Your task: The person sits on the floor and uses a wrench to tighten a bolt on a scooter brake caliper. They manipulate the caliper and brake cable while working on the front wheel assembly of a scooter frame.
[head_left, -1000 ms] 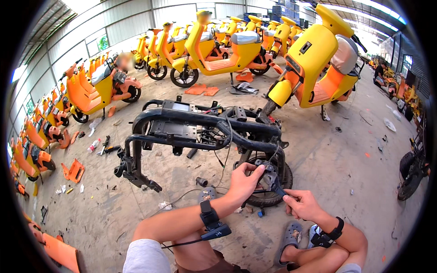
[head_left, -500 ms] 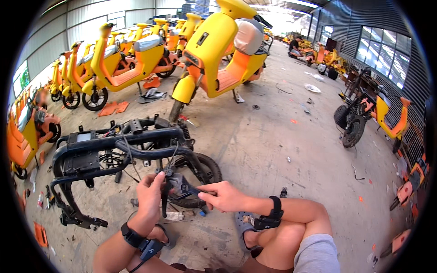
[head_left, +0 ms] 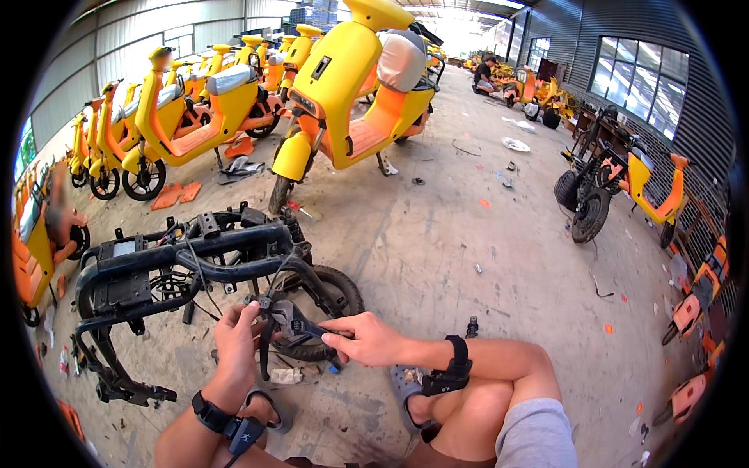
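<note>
My left hand is closed, thumb and fingers pinching a black brake lever whose blade hangs downward. Thin cables run from the lever's top to the black scooter frame, which lies just beyond my hands. In my right hand is the dark handle of an adjustable wrench, the fingers wrapped round it. The wrench's grey head is up against the lever's upper end; whether its jaws grip a nut cannot be made out. Behind the wrench rests a black-tyred wheel, partly hidden by the frame.
A yellow and orange scooter stands ahead, with rows of similar ones at the left. A partly stripped scooter is at the right. Orange panels and scraps lie on the concrete floor. Far back, a person sits low.
The head view has swung slightly right, so the scene sits further left. Both hands keep their hold on the lever and the wrench, with little visible movement between them.
</note>
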Action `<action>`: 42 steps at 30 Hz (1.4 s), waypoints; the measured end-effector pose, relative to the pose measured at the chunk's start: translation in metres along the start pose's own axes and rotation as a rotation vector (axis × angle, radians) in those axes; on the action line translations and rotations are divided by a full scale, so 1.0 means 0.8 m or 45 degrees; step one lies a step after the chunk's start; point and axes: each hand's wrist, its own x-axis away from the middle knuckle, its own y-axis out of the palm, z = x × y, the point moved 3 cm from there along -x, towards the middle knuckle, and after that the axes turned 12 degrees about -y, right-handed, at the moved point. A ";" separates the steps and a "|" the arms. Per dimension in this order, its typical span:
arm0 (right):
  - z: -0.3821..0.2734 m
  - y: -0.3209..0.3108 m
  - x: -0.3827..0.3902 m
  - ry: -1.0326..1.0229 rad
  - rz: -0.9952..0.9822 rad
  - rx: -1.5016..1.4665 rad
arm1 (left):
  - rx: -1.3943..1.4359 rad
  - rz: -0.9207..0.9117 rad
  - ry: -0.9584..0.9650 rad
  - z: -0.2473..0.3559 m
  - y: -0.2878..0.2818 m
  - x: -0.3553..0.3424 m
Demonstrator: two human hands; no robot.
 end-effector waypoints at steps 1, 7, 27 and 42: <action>0.002 -0.001 0.001 0.005 0.000 0.002 | 0.003 0.005 -0.004 -0.003 0.001 -0.001; 0.010 0.012 -0.012 -0.072 0.014 0.024 | -0.019 0.078 -0.010 0.005 -0.009 0.008; 0.003 0.004 -0.010 0.148 0.017 -0.011 | -0.032 0.092 -0.080 -0.005 -0.009 -0.004; 0.005 0.008 -0.007 0.209 -0.076 -0.050 | -0.049 0.070 0.081 -0.031 -0.008 -0.010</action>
